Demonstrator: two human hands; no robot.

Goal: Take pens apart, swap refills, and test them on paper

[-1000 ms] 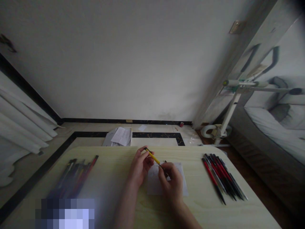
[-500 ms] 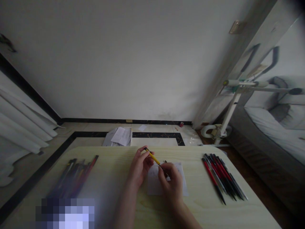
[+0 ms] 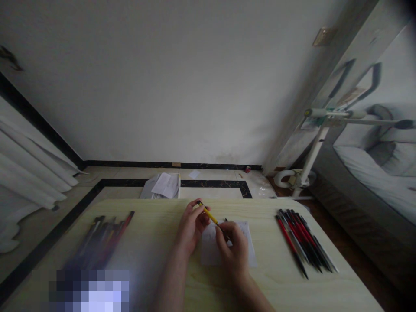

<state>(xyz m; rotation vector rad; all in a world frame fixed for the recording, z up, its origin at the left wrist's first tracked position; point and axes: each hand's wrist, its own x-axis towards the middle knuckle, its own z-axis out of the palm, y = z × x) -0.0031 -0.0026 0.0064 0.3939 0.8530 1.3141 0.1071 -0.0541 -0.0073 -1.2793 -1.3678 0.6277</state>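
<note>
A yellow pen (image 3: 208, 213) is held slanted above the middle of the light wooden table (image 3: 156, 242). My left hand (image 3: 191, 227) pinches its upper end. My right hand (image 3: 231, 251) is closed round its lower, dark end, just over a white sheet of paper (image 3: 212, 251). Both hands sit close together at the table's centre.
A row of red and black pens (image 3: 302, 242) lies on the right side of the table. Another pile of pens (image 3: 102, 240) lies on the left. Beyond the far edge, papers (image 3: 165, 185) rest on the floor. A white stand (image 3: 312, 151) and a bed (image 3: 373, 173) are at the right.
</note>
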